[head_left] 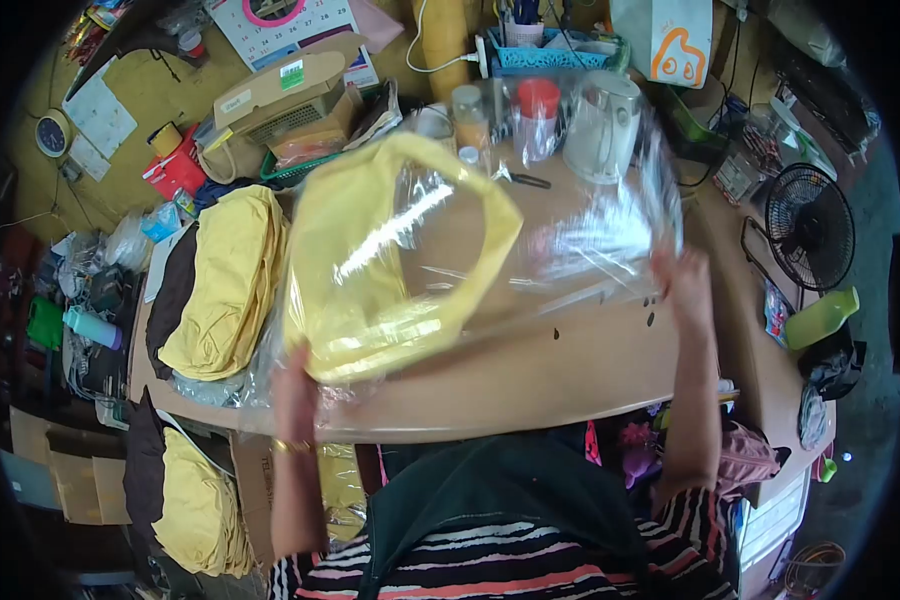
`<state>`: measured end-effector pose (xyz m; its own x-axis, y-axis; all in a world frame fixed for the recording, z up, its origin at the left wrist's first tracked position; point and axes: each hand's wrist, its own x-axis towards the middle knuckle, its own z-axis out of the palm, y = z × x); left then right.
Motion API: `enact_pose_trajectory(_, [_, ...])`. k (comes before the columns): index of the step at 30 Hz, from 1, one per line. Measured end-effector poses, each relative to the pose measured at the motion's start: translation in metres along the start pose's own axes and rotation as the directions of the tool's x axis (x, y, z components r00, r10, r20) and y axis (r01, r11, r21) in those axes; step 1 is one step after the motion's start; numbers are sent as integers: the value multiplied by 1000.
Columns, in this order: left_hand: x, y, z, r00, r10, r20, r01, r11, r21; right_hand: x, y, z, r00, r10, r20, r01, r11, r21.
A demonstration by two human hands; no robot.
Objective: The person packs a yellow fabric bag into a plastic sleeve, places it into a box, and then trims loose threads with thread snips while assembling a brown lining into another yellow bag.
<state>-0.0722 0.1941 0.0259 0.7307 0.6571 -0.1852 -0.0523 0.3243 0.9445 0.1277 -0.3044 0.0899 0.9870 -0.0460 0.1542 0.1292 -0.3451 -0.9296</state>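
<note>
A clear plastic bag [580, 235] is stretched above the table, with a yellow cloth item [345, 230] inside its left part; a yellow strap loops toward the middle. My left hand [295, 385] grips the lower left of the bag, by the bottom of the yellow cloth. At the bag's right end, my right hand [682, 280] is closed on the plastic, slightly blurred. To the left lies a folded yellow stack [225, 285] beside dark cloth [173, 305], with more clear plastic under it.
Along the back of the table [570, 370] stand a kettle [603, 130], a red-lidded jar [538, 115] and cardboard boxes [290, 90]. A black fan [808, 225] and a green bottle [820, 318] are at the right. More yellow cloths [200, 500] sit at the lower left.
</note>
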Motion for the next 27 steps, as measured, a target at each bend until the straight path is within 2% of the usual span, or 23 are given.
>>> enact_pose_trajectory(1, [-11,-34,-25,996,-39,-74,45,995,84,-15,39,9,992,117,52,-124,982,141])
enact_pose_trajectory(3, [-44,-32,-31,991,-127,-35,130,906,404,-43,77,4,926,337,169,-329,941,-75])
enact_pose_trajectory(4, [-71,5,-22,976,-208,67,120,769,627,-49,107,-9,925,338,173,-329,941,-75])
enact_pose_trajectory(5, [-78,26,-33,968,-249,21,173,727,665,-48,135,-26,998,50,35,-40,968,-249])
enact_pose_trajectory(6, [-81,43,-45,958,-287,-28,225,683,695,-48,161,-43,964,-243,-106,160,852,-498])
enact_pose_trajectory(7, [-84,59,-41,1000,-23,11,3,530,848,-57,85,-32,894,-432,-123,180,596,-783])
enact_pose_trajectory(8, [-80,70,-33,969,222,110,-174,293,940,-65,4,-20,786,-603,-135,50,280,-959])
enact_pose_trajectory(10, [-61,54,25,804,466,370,-497,185,848,-78,-44,29,786,-616,-45,281,422,-862])
enact_pose_trajectory(11, [-56,41,64,785,393,480,-526,11,851,-86,-56,64,817,-574,58,394,481,-783])
enact_pose_trajectory(12, [-55,25,94,764,299,572,-551,-161,819,-92,-61,97,822,-533,203,481,456,-749])
enact_pose_trajectory(14, [-32,-34,105,797,55,602,-562,-301,771,-91,-42,135,798,-466,382,569,377,-730])
enact_pose_trajectory(15, [-31,-32,102,803,62,593,-549,-309,776,-85,-16,142,762,-509,399,621,403,-672])
enact_pose_trajectory(16, [-30,-31,96,830,-60,555,-549,-267,792,-79,0,123,904,-260,340,425,441,-790])
enact_pose_trajectory(17, [-23,-27,92,840,-172,515,-542,-226,809,-64,23,94,972,-5,236,217,417,-883])
enact_pose_trajectory(18, [-5,-19,84,852,-158,500,-524,-231,820,-46,49,57,927,225,300,136,543,-829])
enact_pose_trajectory(20, [44,7,67,744,-398,537,-639,-190,746,-41,18,16,936,343,85,-128,554,-823])
enact_pose_trajectory(21, [65,19,72,822,-133,553,-569,-199,798,-35,8,16,935,342,97,-117,554,-824])
enact_pose_trajectory(22, [87,32,80,838,139,528,-501,-189,844,-25,-3,20,987,155,43,-64,622,-781])
enact_pose_trajectory(23, [118,32,82,757,300,581,-521,-259,813,-14,-12,26,999,-34,-29,2,677,-736])
enact_pose_trajectory(24, [147,24,80,642,443,626,-529,-335,780,1,-10,43,994,-99,-48,31,670,-742])
enact_pose_trajectory(25, [166,19,82,639,441,630,-533,-337,776,15,1,64,984,-162,-70,55,661,-748])
enact_pose_trajectory(26, [181,15,84,728,291,620,-532,-331,780,22,15,82,984,-159,-78,47,662,-748])
enact_pose_trajectory(27, [191,15,88,791,135,597,-533,-328,780,29,32,100,992,-87,-95,-33,546,-837])
